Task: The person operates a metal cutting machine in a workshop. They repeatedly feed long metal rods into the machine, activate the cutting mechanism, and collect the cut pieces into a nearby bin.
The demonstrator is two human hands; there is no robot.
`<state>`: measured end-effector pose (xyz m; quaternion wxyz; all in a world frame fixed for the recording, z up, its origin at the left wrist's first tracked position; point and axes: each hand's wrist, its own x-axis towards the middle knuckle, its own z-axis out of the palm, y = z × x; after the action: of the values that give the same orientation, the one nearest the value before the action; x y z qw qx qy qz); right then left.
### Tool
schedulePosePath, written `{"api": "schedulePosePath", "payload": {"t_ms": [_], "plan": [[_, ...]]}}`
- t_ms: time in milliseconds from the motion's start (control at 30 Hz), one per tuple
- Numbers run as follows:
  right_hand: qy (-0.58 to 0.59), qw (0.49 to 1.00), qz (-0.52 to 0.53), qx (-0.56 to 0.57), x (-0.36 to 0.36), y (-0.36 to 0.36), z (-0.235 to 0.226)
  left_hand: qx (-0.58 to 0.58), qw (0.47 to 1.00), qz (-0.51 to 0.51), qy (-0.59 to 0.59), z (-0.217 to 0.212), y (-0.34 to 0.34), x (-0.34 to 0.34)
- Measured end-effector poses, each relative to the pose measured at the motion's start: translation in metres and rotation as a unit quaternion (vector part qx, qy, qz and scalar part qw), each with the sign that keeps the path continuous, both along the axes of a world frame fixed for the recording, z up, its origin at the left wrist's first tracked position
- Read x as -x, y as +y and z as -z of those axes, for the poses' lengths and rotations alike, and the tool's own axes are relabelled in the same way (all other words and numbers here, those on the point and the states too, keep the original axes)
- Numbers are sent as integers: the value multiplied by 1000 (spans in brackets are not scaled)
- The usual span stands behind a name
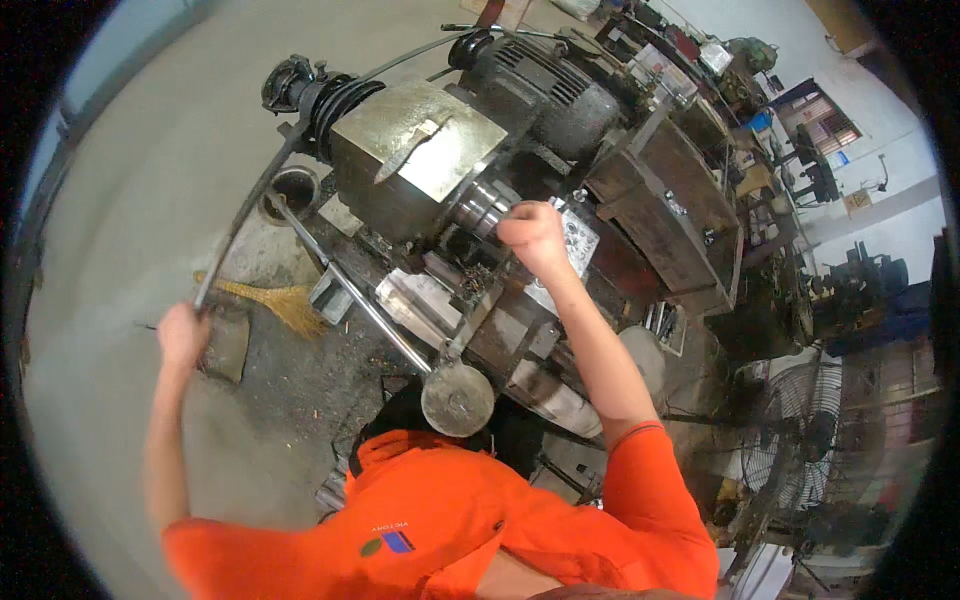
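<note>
My left hand (183, 335) is closed round the lower end of a long dark metal lever (238, 232), which runs up toward the left end of a small lathe. My right hand (533, 235) is a closed fist at the front of the shiny steel spindle collar (480, 207). Its fingers hide whatever they hold there. The collar sticks out of the square headstock (415, 140), on whose top lies a flat metal piece (408, 150). Just beside my right hand is a light metal block (578, 240) with holes.
A dark electric motor (540, 95) sits behind the headstock. A steel rod (375, 318) slants toward a round metal disc (457, 400) close to my body. A straw broom (285, 303) lies on the floor at left. Rightward stand a rusty metal box (665, 200) and a fan (800, 435).
</note>
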<state>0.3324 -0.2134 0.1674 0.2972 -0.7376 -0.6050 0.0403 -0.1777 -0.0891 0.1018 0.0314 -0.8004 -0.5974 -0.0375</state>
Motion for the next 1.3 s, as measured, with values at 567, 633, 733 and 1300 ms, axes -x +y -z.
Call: {"api": "schedulePosePath", "payload": {"t_ms": [567,633,733,1300], "plan": [[81,987,51,-129,16,-58,-27,-253,934,85,-238,3,99,-33],[101,981,56,-153,7,-93,-23,-153,868,40,-471,62,61,-63],[74,978,140,-135,-10,-163,-18,256,923,11,-288,139,40,-127],[-88,725,593,339,-93,-596,116,170,968,169,-74,116,60,-150]]}}
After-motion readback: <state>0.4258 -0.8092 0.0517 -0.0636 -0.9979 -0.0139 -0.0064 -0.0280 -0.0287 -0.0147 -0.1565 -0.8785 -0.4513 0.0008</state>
